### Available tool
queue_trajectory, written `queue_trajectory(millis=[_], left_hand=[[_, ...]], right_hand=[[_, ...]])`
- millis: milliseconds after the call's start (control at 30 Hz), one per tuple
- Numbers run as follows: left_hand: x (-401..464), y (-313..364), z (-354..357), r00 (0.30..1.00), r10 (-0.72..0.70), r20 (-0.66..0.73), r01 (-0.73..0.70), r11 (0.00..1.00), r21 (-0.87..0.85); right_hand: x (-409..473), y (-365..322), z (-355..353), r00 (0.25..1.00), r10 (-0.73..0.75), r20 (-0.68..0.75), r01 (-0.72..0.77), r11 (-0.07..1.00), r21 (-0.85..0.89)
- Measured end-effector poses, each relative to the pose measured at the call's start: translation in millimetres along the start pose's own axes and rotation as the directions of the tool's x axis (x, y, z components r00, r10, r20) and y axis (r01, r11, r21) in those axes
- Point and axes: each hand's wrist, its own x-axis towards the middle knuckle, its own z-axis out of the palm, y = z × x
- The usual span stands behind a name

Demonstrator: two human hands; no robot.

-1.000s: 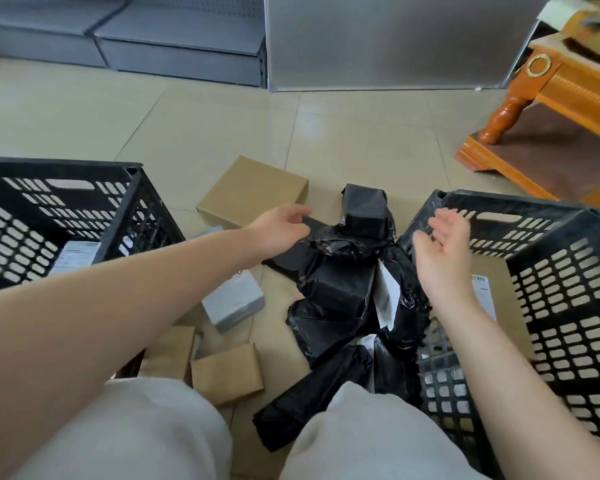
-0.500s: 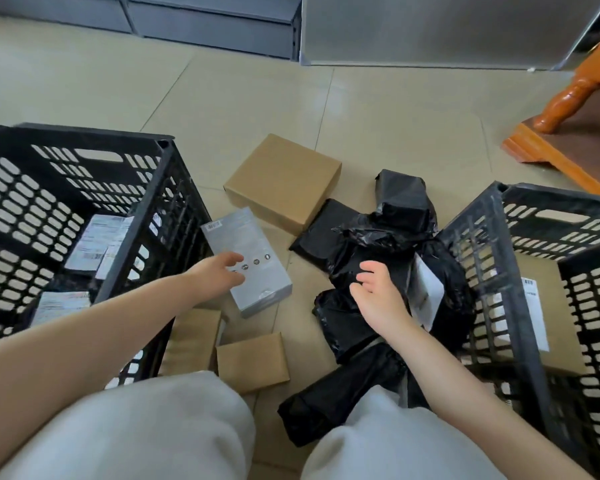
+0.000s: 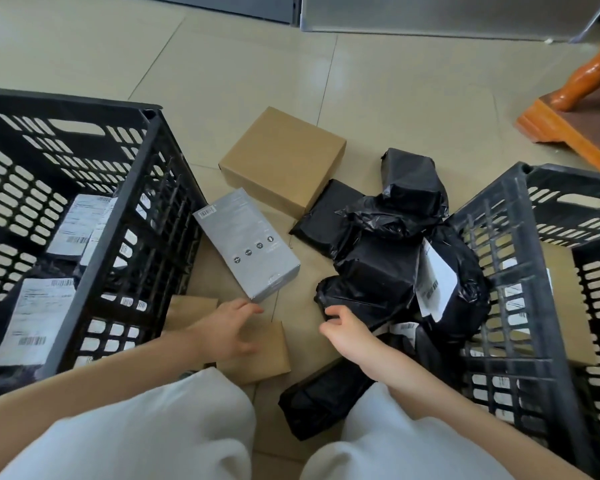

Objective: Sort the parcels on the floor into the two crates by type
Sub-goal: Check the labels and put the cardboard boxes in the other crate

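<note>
Two black slatted crates flank the parcels: the left crate (image 3: 94, 258) holds black bags with white labels, the right crate (image 3: 520, 306) holds a brown box. On the floor between them lie a large brown box (image 3: 284, 157), a grey box (image 3: 246, 242), a small brown box (image 3: 260, 355) and a pile of black bag parcels (image 3: 388, 258). My left hand (image 3: 226, 334) reaches with spread fingers over the small brown box, just below the grey box. My right hand (image 3: 343, 329) has its fingers curled at the near edge of a black bag parcel (image 3: 361, 299).
Another small brown box (image 3: 191, 308) lies against the left crate. One black bag (image 3: 323, 396) lies between my knees. An orange wooden furniture base (image 3: 568, 123) stands at the far right. Grey cabinets line the back wall.
Both hands have drawn back toward me. The left hand left the grey box and now hovers over the small brown box. The right hand slid down to the near edge of the black bags.
</note>
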Motion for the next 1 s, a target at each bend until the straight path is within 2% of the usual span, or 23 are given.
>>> queue_trajectory(millis=[100,267,433,533,667,767,867,1000], left_hand=[[0.7,2.8,14.2,0.993,-0.028,0.114,0.023,0.999,0.049],[4.5,7.4,29.6,0.978,-0.067,0.196,0.033,0.985,0.171],[5.3,13.0,31.8,0.971,-0.072,0.227,0.005,0.959,0.283],[4.7,13.5,32.1,0.979,-0.065,0.196,0.008,0.961,0.277],[5.8,10.6,28.5,0.99,-0.079,0.121,0.054,0.978,0.201],[9.5,14.7,19.8,0.98,-0.154,0.122,0.144,0.986,0.088],[11.4,21.5,7.2,0.975,-0.19,0.119,0.201,0.975,-0.09],[14.8,28.4,-6.0,0.981,-0.146,0.125,0.183,0.908,-0.376]], right_hand=[[1.1,0.3,3.7,1.0,0.01,0.025,-0.01,1.0,-0.004],[4.3,1.2,3.3,1.0,0.013,0.021,-0.014,1.0,0.018],[6.8,7.2,1.1,1.0,0.025,0.006,-0.026,0.999,0.031],[9.6,10.0,1.5,1.0,0.031,-0.003,-0.031,0.998,0.058],[13.8,11.8,2.3,0.999,0.033,-0.027,-0.03,0.995,0.1],[18.3,12.0,-1.3,0.997,0.048,-0.06,-0.038,0.987,0.156],[22.7,12.4,-5.9,0.994,0.072,-0.082,-0.05,0.968,0.247],[20.7,13.7,-8.0,0.997,0.058,-0.047,-0.037,0.928,0.37]])
